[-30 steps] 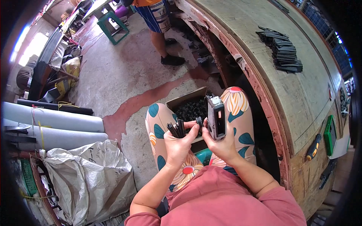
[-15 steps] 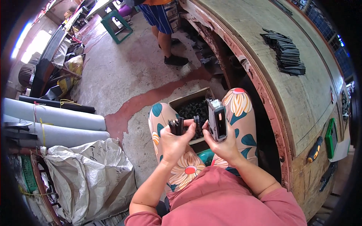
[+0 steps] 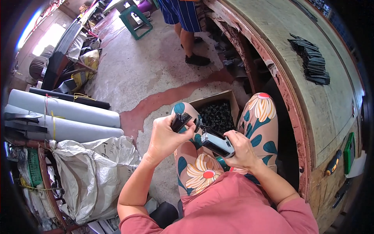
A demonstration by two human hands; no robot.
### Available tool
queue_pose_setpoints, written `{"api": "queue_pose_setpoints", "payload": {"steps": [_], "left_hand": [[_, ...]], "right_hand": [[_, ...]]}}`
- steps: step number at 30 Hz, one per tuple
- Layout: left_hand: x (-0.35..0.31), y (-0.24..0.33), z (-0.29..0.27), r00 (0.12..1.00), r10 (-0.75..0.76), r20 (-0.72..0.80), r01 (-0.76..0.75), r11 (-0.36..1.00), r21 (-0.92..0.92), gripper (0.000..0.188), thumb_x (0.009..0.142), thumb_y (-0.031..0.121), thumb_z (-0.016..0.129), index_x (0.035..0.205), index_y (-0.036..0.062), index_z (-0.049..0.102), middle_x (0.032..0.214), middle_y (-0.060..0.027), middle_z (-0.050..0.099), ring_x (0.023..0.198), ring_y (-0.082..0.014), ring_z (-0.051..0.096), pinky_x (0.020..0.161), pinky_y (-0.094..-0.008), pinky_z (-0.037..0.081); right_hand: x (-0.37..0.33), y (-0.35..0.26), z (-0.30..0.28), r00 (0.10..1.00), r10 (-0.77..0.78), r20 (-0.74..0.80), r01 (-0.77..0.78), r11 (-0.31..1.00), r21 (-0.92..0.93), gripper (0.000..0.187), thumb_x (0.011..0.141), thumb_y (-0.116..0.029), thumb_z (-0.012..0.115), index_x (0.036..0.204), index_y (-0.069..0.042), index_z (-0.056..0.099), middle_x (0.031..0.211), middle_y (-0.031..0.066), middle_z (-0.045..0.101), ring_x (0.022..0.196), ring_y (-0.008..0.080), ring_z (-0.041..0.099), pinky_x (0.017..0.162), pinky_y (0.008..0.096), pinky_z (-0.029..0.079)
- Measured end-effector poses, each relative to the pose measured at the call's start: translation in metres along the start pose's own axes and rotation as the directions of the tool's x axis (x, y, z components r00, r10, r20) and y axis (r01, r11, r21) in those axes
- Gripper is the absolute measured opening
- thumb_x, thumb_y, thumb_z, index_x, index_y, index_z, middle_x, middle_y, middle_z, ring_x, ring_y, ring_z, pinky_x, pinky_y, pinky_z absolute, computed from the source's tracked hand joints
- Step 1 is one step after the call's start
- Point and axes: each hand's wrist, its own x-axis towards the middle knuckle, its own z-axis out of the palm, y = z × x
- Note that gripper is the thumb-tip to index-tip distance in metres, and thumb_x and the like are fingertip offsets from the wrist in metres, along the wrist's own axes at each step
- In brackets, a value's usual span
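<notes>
My left hand [image 3: 163,134] is closed around a bunch of short black strips [image 3: 180,121] with ridged or stitched edges. Between its thumb and fingers, one strip [image 3: 197,124] bends round toward the stapler. My right hand [image 3: 242,149] grips a grey and black stapler [image 3: 216,144], tilted with its front end pointing left at the bent strip. Whether the stapler's jaw touches the strip I cannot tell. Beyond my knees stands an open cardboard box [image 3: 236,106] full of small black looped pieces [image 3: 216,114].
A worktable [image 3: 272,23] on my right carries a pile of black strips [image 3: 311,62], a screwdriver [image 3: 333,163] and a green-framed item [image 3: 349,153]. Pale rolls [image 3: 70,113] and a white sack [image 3: 93,171] lie left. Ahead stand a person [image 3: 187,31] and a green stool [image 3: 134,21].
The stapler has turned from upright to lying over leftward, its front now by the left hand's strip. My left hand has risen slightly. The whole view has shifted a little.
</notes>
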Motion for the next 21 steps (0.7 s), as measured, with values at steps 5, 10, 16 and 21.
{"api": "queue_pose_setpoints", "payload": {"steps": [5, 10, 16, 21], "left_hand": [[-0.002, -0.003, 0.001, 0.992, 0.112, 0.053, -0.121, 0.972, 0.203, 0.011, 0.072, 0.006, 0.071, 0.079, -0.0012, 0.066, 0.067, -0.0017, 0.063, 0.059, -0.0034, 0.048, 0.055, -0.0229, 0.043], [-0.003, 0.008, 0.004, 0.984, 0.158, 0.084, -0.176, 0.938, 0.298, 0.017, 0.071, 0.011, 0.073, 0.079, -0.0012, 0.064, 0.062, -0.0087, 0.058, 0.054, -0.0058, 0.048, 0.052, -0.0247, 0.043], [-0.002, 0.009, 0.007, 0.969, 0.235, 0.076, -0.247, 0.934, 0.259, 0.018, 0.071, 0.011, 0.074, 0.079, -0.0006, 0.063, 0.062, -0.0101, 0.059, 0.051, -0.0091, 0.049, 0.051, -0.0261, 0.042], [-0.003, 0.013, 0.007, 0.967, 0.235, 0.097, -0.253, 0.926, 0.280, 0.018, 0.071, 0.011, 0.074, 0.078, -0.0002, 0.062, 0.062, -0.0104, 0.058, 0.052, -0.0097, 0.050, 0.052, -0.0262, 0.042]], "right_hand": [[0.004, -0.004, -0.003, 1.000, -0.024, 0.008, 0.025, 1.000, -0.015, 0.054, 0.053, -0.014, 0.073, 0.100, 0.002, 0.052, 0.090, 0.0193, 0.057, 0.086, 0.0374, 0.057, 0.076, 0.0403, 0.046], [0.004, -0.003, -0.004, 0.998, -0.062, -0.003, 0.062, 0.996, -0.060, 0.054, 0.055, -0.022, 0.075, 0.097, 0.001, 0.051, 0.087, 0.0193, 0.057, 0.083, 0.0356, 0.058, 0.074, 0.0400, 0.045], [0.003, -0.001, -0.004, 0.996, -0.084, -0.032, 0.082, 0.995, -0.063, 0.053, 0.052, -0.017, 0.073, 0.096, 0.001, 0.051, 0.086, 0.0187, 0.057, 0.081, 0.0354, 0.057, 0.073, 0.0399, 0.045], [0.001, 0.000, -0.004, 0.996, -0.078, -0.035, 0.077, 0.996, -0.034, 0.055, 0.050, -0.012, 0.072, 0.099, 0.001, 0.051, 0.088, 0.0188, 0.056, 0.082, 0.0368, 0.057, 0.074, 0.0398, 0.046]]}}
